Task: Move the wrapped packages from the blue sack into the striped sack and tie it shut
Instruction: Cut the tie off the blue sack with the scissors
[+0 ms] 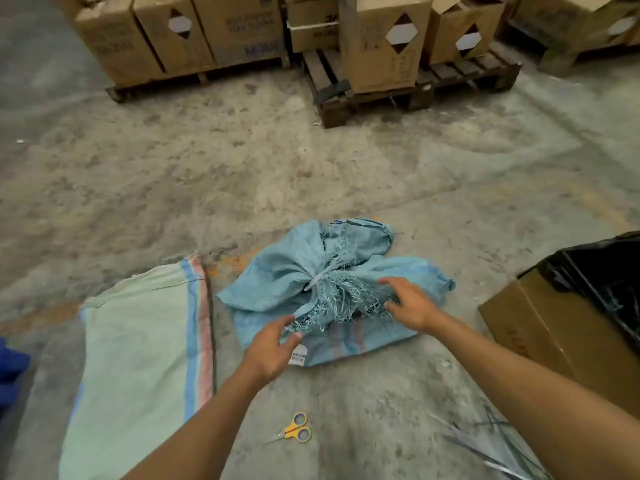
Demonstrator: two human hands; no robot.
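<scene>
The blue woven sack (287, 271) lies on the concrete floor in the middle, its frayed neck bunched and tied with a pale cord (320, 277). A white label is stuck near its front edge. My left hand (272, 346) hovers at the sack's near side, fingers loosely spread, fingertips by the frayed threads. My right hand (410, 299) rests with spread fingers on the frayed fringe at the right. The striped sack (138, 348), pale green with blue and red stripes, lies flat and limp to the left. No wrapped packages are visible.
Yellow-handled scissors (294, 432) lie on the floor near me. A cardboard box lined with a black bag (568, 327) stands at the right. Loose strapping strips (491, 445) lie at lower right. Pallets with cardboard boxes (384, 39) stand at the back.
</scene>
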